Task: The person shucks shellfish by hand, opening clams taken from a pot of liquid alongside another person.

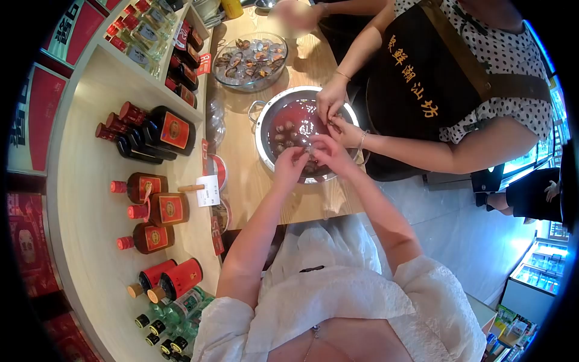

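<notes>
A round metal basin (260, 142) with side handles holds reddish liquid and several small dark shellfish (283, 136). Over its near part, my left hand (292, 163) and my right hand (332, 154) come close together, both with fingers pinched. A small shell-like piece shows between them, partly covered by the fingertips; which hand bears it is hard to tell. Just beyond, at the basin's right side, a co-worker's two hands (339, 120) hold a small dark item.
Behind the basin is a glass bowl (250, 63) of opened shellfish and ice. The wooden table (238, 199) carries both. Bottles (172, 130) line shelves on the left. A co-worker in a dark apron (404, 90) stands at the right; another person's hand reaches in at the top.
</notes>
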Demonstrator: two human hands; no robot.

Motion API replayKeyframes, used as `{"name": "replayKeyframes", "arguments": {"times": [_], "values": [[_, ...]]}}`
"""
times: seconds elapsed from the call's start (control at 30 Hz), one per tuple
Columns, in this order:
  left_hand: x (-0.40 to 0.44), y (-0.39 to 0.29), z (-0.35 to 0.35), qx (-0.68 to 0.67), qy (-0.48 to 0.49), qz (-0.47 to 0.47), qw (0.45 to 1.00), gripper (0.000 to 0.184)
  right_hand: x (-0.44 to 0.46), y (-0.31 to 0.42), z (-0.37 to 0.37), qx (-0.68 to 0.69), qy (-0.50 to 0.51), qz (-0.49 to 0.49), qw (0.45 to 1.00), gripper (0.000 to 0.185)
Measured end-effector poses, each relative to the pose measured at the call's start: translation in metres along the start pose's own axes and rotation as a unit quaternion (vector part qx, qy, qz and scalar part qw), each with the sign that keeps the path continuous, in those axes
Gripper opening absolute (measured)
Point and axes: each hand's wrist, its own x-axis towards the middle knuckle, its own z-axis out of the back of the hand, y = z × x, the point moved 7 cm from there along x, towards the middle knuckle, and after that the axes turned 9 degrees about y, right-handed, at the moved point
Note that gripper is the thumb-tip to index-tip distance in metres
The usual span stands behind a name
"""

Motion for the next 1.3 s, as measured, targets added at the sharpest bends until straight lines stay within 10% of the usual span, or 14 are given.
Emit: {"name": "replayKeyframes", "arguments": {"times": [0.13,0.27,0.37,0.43,0.5,0.6,0.7,0.8,0.93,1.03,1.3], "values": [[-0.001,0.02,-0.01,-0.176,0.056,0.106,0.977,0.02,-0.016,0.038,-0.021,-0.418,-0.009,0.192,0.888,0.03],[-0.009,0.019,-0.016,-0.227,0.055,0.109,0.966,0.02,-0.002,-0.023,-0.001,0.061,-0.037,-0.064,0.995,0.027],[-0.021,0.016,-0.009,-0.117,0.026,0.058,0.991,0.015,-0.009,-0.041,0.009,0.134,-0.023,-0.173,0.975,0.03],[-0.035,-0.01,-0.011,0.244,0.08,-0.07,0.964,0.014,-0.011,-0.057,0.015,0.075,-0.014,-0.185,0.98,0.033],[-0.051,-0.011,-0.016,0.297,0.072,-0.134,0.943,0.017,-0.015,-0.035,0.02,-0.375,-0.065,-0.027,0.924,0.033],[-0.062,-0.011,-0.023,0.348,0.073,-0.185,0.916,0.022,-0.032,0.001,0.004,-0.593,-0.076,-0.088,0.797,0.032],[-0.063,-0.007,-0.023,0.343,0.077,-0.167,0.921,0.024,-0.061,0.063,-0.017,-0.607,-0.188,0.101,0.765,0.032],[-0.07,-0.005,-0.025,0.339,0.094,-0.164,0.921,0.023,-0.064,0.002,-0.006,-0.666,-0.065,-0.136,0.731,0.03],[-0.063,-0.005,-0.024,0.323,0.076,-0.17,0.928,0.021,-0.075,0.078,-0.032,-0.673,-0.179,0.122,0.707,0.021],[-0.062,-0.004,-0.025,0.331,0.085,-0.163,0.926,0.02,-0.072,-0.019,-0.013,-0.723,-0.099,-0.039,0.683,0.023],[-0.058,-0.007,-0.025,0.328,0.079,-0.186,0.923,0.022,-0.081,0.003,-0.018,-0.702,-0.116,0.011,0.703,0.026]]}}
